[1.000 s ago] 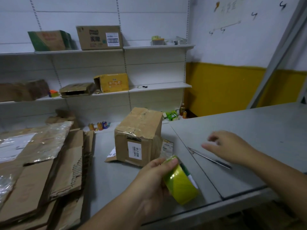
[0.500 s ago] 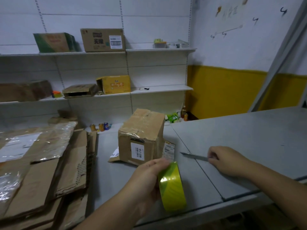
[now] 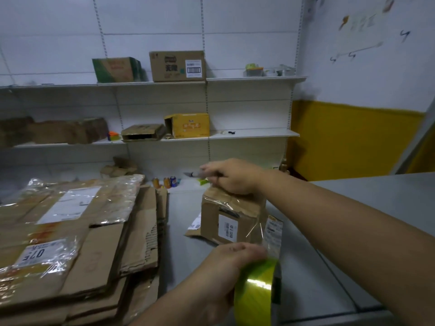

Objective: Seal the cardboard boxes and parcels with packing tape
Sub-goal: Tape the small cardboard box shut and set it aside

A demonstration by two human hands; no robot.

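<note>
The box [image 3: 233,217] stands mid-table [image 3: 353,208], crumpled, its flaps closed and contents hidden, with a white label and loose clear film on its near face. The right grip [image 3: 233,176] holds a knife [image 3: 193,175] at the box's top. The left grip [image 3: 226,274] holds the yellow-green tape roll [image 3: 256,292] by the table's near edge. Flattened cardboard [image 3: 82,243] crowds the left, and the table runs on to the right.

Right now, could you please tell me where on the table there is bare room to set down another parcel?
The grey table is bare right of the box. A narrow bare strip lies between the box and the flattened cardboard stack, which crowds the left side.
</note>
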